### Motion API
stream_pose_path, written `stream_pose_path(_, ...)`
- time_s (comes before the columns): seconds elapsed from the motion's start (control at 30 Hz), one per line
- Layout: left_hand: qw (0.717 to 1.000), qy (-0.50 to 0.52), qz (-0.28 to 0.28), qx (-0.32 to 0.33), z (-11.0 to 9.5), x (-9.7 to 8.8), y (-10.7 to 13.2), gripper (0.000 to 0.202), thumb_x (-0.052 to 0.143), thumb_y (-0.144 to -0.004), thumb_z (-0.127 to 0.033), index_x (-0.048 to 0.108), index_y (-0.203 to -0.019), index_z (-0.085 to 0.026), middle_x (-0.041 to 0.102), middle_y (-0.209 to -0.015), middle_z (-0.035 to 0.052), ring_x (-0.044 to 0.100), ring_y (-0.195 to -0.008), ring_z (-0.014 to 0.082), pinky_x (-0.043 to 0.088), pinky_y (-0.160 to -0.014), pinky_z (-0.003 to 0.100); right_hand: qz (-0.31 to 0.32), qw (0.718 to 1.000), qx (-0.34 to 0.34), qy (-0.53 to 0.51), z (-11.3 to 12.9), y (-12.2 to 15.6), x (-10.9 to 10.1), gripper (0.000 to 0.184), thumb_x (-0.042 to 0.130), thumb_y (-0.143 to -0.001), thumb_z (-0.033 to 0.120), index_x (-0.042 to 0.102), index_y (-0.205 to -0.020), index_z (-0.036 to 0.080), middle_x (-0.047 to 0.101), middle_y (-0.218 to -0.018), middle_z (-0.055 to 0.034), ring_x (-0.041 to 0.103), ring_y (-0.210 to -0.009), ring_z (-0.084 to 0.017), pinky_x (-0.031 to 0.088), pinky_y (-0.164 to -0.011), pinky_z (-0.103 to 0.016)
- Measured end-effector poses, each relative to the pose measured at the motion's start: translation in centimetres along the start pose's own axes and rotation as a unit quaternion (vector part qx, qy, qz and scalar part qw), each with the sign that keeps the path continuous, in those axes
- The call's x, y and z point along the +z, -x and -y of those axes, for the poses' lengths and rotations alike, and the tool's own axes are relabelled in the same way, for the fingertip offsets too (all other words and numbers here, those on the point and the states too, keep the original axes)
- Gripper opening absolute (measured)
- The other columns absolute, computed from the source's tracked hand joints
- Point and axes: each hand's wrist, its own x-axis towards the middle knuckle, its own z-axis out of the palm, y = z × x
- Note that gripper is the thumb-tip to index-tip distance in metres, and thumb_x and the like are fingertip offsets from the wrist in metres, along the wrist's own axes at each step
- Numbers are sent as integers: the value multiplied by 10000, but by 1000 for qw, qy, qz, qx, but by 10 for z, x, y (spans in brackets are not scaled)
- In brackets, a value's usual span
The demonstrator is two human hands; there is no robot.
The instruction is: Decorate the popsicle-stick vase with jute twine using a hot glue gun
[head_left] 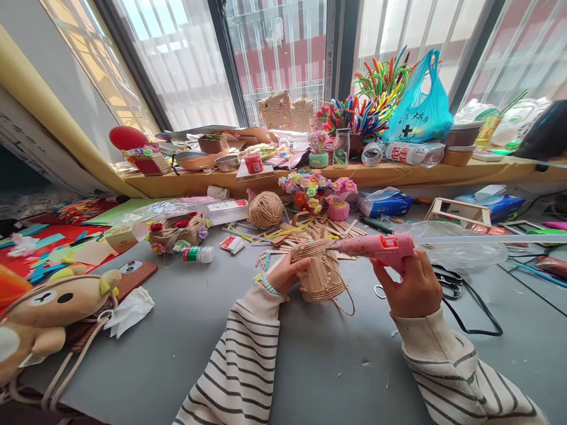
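Note:
In my right hand (414, 286) is a pink hot glue gun (381, 247), a long clear glue stick (482, 239) jutting from its back. Its nozzle points left and reaches the twine-wrapped upper rim of a small craft-stick pot (319, 274). My left hand (287, 276) grips that pot by its left side, thumb toward the front. Twine circles the pot's top and bottom, and a loose end of twine (349, 304) loops out at the lower right. Whether the nozzle touches the twine, I cannot tell. Behind the pot lies a pile of loose craft sticks (349, 229).
A twine ball (266, 210) sits behind my left hand. Scissors (449, 283) and a black cable (478, 332) lie right of my right hand. Leftward are a small bottle (198, 254), a crumpled tissue (130, 310) and a plush bear bag (57, 313). A crowded windowsill (199, 182) runs behind.

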Motion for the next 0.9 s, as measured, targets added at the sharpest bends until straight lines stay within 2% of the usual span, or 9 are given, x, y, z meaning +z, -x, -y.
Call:
stream_pose_path(0.3,1000,0,-21,-17,0,-1,1,516,725,-585,-373,552,-1037,-196,622,-1050,87,566,-969,230,436,-774,306,-10,1000,20,-11,-3,2,3,342,562,-738,427,564,-918,136,601,-715,-53,551,-590,-145,387,-481,-237)
stream_pose_path(0.5,1000,-1,-11,-13,1,-1,1,497,718,-596,-365,555,-1035,-200,618,-1067,88,551,-1008,253,416,-802,331,42,995,74,-51,-2,5,2,363,534,-747,408,562,-979,130,594,-772,-98,574,-685,-204,404,-537,-284)
stream_pose_path(0.73,1000,-3,-3,-7,1,-3,0,448,699,-624,-357,556,-1014,-191,624,-1034,82,579,-915,212,446,-722,279,59,995,73,-26,-1,6,2,350,510,-756,425,546,-970,151,589,-764,-74,571,-671,-187,410,-547,-274)
stream_pose_path(0.9,1000,-6,6,-1,2,-3,-1,451,705,-613,-373,553,-1005,-212,631,-995,53,583,-865,183,462,-682,253,25,999,27,-7,-1,3,1,335,538,-746,414,535,-952,150,592,-726,-43,556,-607,-154,391,-505,-244)
